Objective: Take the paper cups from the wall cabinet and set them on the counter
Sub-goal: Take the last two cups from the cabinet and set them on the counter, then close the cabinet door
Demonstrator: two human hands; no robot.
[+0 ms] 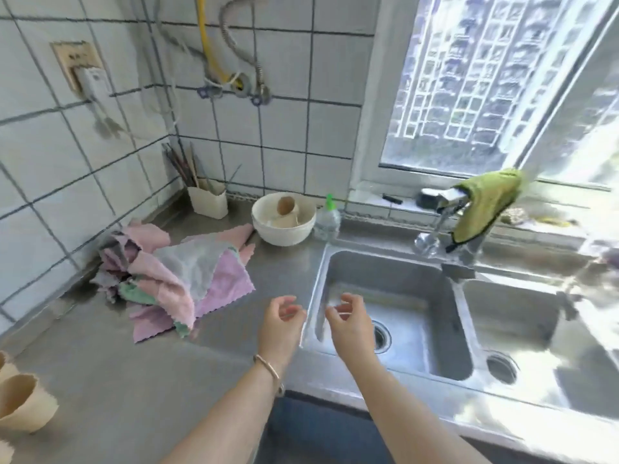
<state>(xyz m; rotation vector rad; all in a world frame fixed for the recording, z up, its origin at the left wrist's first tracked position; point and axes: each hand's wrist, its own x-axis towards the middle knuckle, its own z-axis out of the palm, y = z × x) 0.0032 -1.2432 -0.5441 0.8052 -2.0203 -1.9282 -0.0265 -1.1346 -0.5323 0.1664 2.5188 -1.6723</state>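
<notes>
Both hands hang in front of the body, over the counter edge where it meets the sink. Left hand (279, 324) sits above the bare steel counter (140, 373), fingers loosely curled, palm turned inward, nothing in it. Right hand (350, 318) is just beside it, over the rim of the sink (395, 296), same half-open curl, also empty. The two fingertips nearly face each other but stay apart (looks like a neutral ready pose, not a grip). A thin bracelet (268, 365) rides the left wrist.

Paper cups: cannot tell where they are. The wall cabinet is out of view, presumably above the frame. Some beige cup-like things (23, 401) stand at the far left edge of the counter, cropped; these may be cups already set down, but the material is not clear. Another tan cup shape lies tipped inside the white bowl (284, 226) by the back wall.

A heap of pink, grey and green cloths (174, 279) takes up the corner, so the free landing space is the open steel stretch between the cloths and the beige things. The green rag (485, 202) is draped over the tap, likely to dry.

My guess at the step: either before the reach up or between trips; the next move needs the head and arms raised toward the cabinet.
</notes>
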